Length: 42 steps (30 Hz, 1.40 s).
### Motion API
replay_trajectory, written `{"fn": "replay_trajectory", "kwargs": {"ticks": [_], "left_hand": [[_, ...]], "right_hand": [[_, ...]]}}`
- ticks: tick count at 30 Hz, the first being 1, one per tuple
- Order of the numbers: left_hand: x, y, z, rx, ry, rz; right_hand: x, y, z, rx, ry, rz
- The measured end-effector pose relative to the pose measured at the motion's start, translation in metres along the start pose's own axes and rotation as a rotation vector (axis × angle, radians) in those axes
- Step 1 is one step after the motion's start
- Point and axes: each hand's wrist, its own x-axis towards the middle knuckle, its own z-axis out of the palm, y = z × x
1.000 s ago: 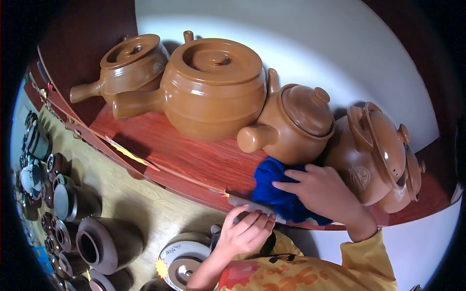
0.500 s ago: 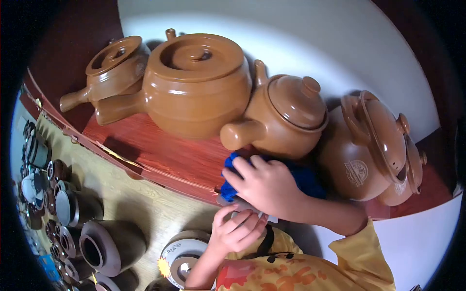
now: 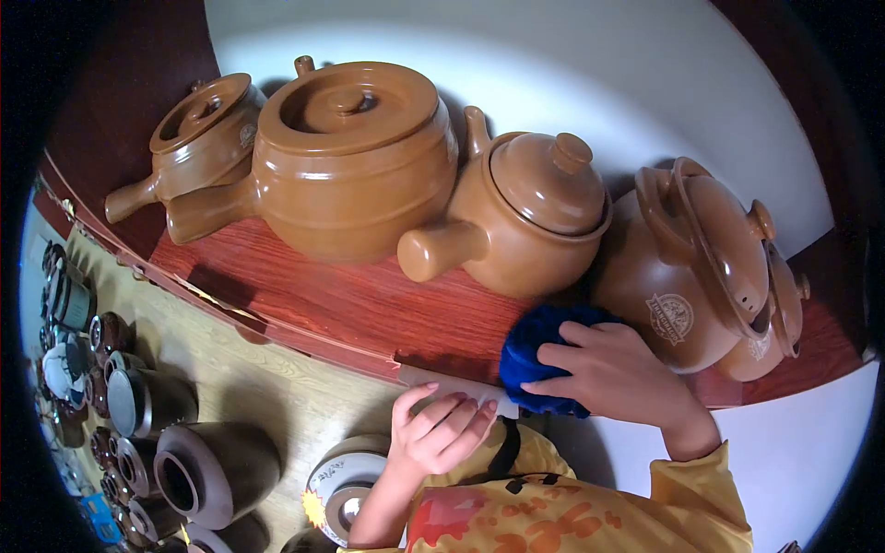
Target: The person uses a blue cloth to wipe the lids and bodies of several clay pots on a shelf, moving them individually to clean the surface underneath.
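Note:
My right hand is closed on a bunched blue cloth and presses it against the red wood-grain shelf near the front edge. Just behind the cloth is a brown clay pot with a stub handle, a spout and a domed, knobbed lid. To the cloth's right stands a rounder lidded clay pot with a pale printed emblem. Along the shelf's front edge, my left hand has curled fingers on a pale translucent strip; its grip is partly hidden.
Farther left on the shelf stand a large lidded clay pot and a smaller one, both with side handles. Dark jars and other pots crowd the floor at lower left. A pale lidded vessel sits below my left arm.
My right hand has carried the blue cloth to the right along the shelf, uncovering the pale strip and the wood at the front edge. My left hand has barely moved.

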Motion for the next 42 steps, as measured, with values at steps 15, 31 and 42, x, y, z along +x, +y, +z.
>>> {"fn": "replay_trajectory", "kwargs": {"ticks": [15, 31, 42], "left_hand": [[0.013, 0.001, -0.014, -0.019, -0.119, -0.014], [0.087, -0.084, -0.032, -0.103, -0.458, -0.813], [0.062, -0.094, -0.047, -0.021, -0.143, -0.938]], "right_hand": [[0.034, -0.019, 0.028, 0.034, 0.397, 0.308], [0.072, -0.024, 0.029, 0.198, 0.321, 0.127], [0.084, -0.025, 0.029, 0.192, 0.425, 0.098]]}}
